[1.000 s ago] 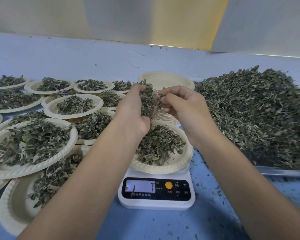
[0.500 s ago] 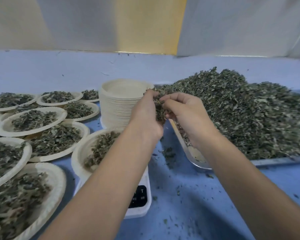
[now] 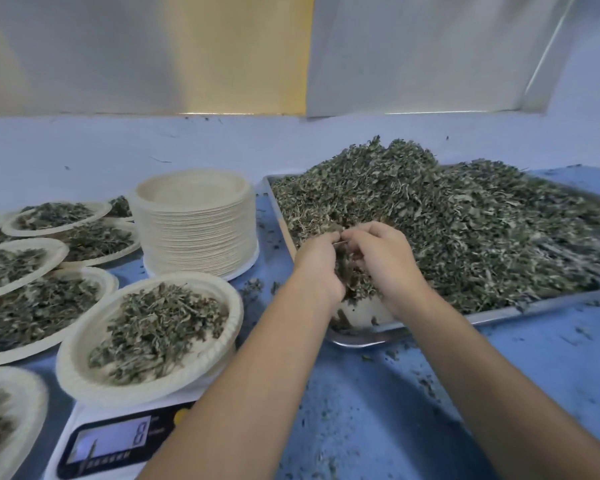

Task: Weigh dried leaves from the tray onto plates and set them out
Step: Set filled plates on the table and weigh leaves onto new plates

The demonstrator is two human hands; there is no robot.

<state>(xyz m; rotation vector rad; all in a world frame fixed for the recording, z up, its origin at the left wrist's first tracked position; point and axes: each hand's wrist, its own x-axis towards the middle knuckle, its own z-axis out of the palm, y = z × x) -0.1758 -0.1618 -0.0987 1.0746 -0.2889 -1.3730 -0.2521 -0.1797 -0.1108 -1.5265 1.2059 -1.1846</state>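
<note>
**Clerk:** Item and location?

**Me:** Dried leaves [image 3: 464, 230]: one loose heap filling the tray [image 3: 499, 315], from 12 to 3 o'clock on the counter [image 3: 395, 410]. A portion already lies on the plate [image 3: 80, 375] atop the scale [image 3: 111, 441] at 8 o'clock. The display seems to read 8.

**Clerk:** Handling?

**Me:** Judged very light, brittle and loose. Sheds crumbs and tangles by the stems. There is no handle, so I take a clump from the heap's near edge, cupped from both sides. I squeeze softly so it neither crushes nor scatters.

**Clerk:** Grips?

**Me:** Left grip [image 3: 317, 261] and right grip [image 3: 385, 258]: both at the tray's 7 o'clock corner, backs of the hands up, fingers curled inward. They are clenched together round one clump of leaves, fingertips almost meeting. My forearms come in from 6 and 5 o'clock and converge, wrists over the tray's near rim.

**Clerk:** Other stock?

**Me:** Stack of empty plates [image 3: 198, 237] at 10 o'clock, near the tray. Filled plates [image 3: 57, 252], overlapping, at 9 o'clock.
</note>
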